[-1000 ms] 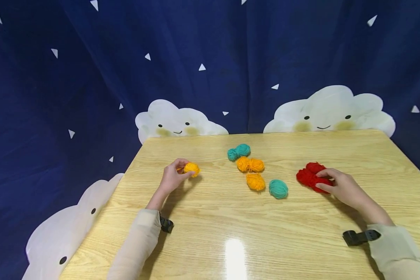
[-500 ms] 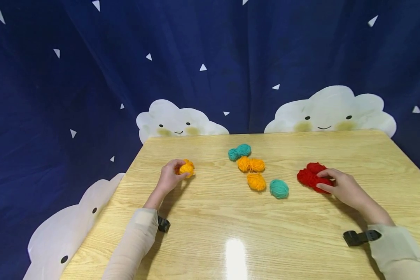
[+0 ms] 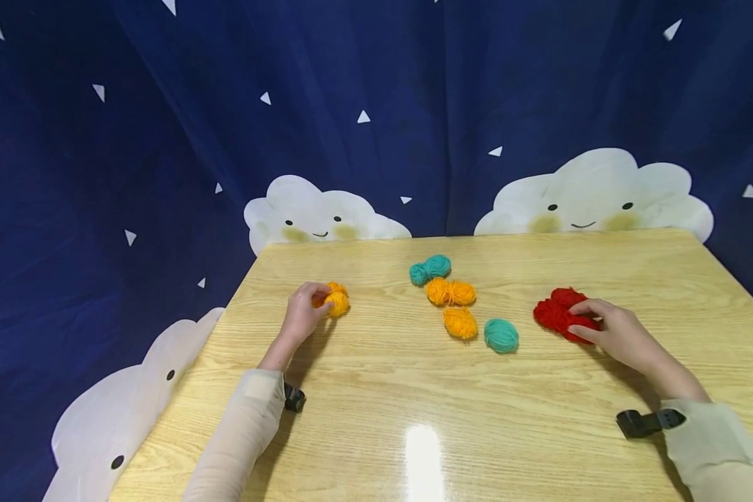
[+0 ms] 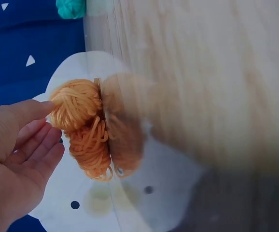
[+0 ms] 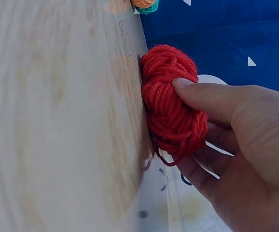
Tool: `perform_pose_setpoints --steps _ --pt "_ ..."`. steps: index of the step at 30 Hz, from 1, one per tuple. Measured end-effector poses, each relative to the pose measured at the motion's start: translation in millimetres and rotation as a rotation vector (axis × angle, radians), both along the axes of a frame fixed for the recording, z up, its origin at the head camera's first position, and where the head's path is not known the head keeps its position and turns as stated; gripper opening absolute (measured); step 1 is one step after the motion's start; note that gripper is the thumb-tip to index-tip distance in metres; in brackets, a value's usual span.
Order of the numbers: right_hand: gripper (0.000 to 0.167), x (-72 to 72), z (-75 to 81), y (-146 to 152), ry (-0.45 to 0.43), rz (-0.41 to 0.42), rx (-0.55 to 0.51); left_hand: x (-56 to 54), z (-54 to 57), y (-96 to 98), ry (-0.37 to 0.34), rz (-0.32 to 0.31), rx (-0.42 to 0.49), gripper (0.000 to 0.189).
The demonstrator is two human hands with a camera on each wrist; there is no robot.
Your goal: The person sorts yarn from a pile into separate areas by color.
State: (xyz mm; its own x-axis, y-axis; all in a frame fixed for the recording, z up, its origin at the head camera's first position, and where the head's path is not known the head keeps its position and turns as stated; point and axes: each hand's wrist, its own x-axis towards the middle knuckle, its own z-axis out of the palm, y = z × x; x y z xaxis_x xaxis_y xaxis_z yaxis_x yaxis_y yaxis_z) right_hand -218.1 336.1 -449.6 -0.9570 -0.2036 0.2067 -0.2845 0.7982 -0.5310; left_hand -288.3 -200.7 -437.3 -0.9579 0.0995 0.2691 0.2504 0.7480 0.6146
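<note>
At the left of the table, a yellow-orange yarn bundle [image 3: 337, 301] lies by my left hand [image 3: 302, 314]. In the left wrist view, the thumb tip meets the edge of the yarn [image 4: 76, 106], while the other fingers hang loosely beside it. My right hand [image 3: 615, 333] holds red yarn [image 3: 555, 317] on the right side of the table. Up close in the right wrist view, the thumb presses on the front of the red bundle [image 5: 171, 106] and the fingers reach behind it. Some of the red yarn is hidden by that hand.
Around the table's middle lie a teal yarn bundle [image 3: 429, 270], an orange bundle [image 3: 452, 292], another orange one [image 3: 460, 323] and a teal ball [image 3: 500, 336]. Behind the wooden table [image 3: 364, 390] hangs a dark blue curtain [image 3: 376, 77] with cloud shapes.
My left hand has shifted slightly left with the yellow-orange yarn, turned and set it on the table; its fingers have loosened. The right hand stays on the red yarn.
</note>
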Motion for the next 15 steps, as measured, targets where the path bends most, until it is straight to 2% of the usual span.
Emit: perform_pose_setpoints --steps 10,15 --pt "0.036 -0.6 0.6 0 -0.011 -0.001 -0.002 -2.9 0.3 2.8 0.066 0.013 0.045 0.026" --pt "0.036 -0.5 0.6 0 -0.020 -0.003 -0.003 -2.4 2.7 12.4 0.110 -0.010 0.132 0.028"
